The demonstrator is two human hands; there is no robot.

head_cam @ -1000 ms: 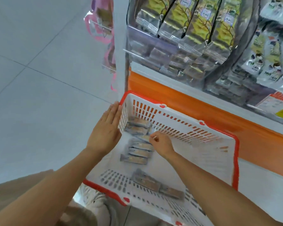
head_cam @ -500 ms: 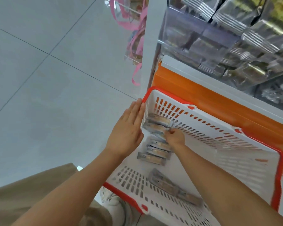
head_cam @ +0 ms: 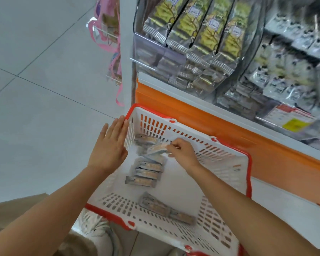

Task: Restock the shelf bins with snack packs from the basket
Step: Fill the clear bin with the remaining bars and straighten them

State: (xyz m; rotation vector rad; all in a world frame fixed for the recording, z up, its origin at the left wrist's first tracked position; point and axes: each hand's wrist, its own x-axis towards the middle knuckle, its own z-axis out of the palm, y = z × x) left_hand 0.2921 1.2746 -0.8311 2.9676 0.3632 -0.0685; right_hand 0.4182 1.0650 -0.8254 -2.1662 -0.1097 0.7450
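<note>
Pale floor tiles (head_cam: pixel 35 108) spread away to the left of the basket (head_cam: pixel 107 216), which sits low in front of us, its near rim above our shoe (head_cam: pixel 100 231). Just inside that near rim, two loose packs (head_cam: pixel 155 206) lie end to end. Further in, mid-basket, a row of packs (head_cam: pixel 146 172) lies flat, side by side. And here's the pick: our right grip (head_cam: pixel 181 152) is pinched on the held pack (head_cam: pixel 156 147), tilted up near the basket's far left corner, the next one for the shelf, we'd say. Our left grip (head_cam: pixel 109 146) is flat, fingers straight, against the outside of the basket's left wall, likely bracing it. Beyond the far rim stands the orange shelf base (head_cam: pixel 211 126). Above that, clear shelf bins (head_cam: pixel 150 52) hold yellow-green bags (head_cam: pixel 211 30).
</note>
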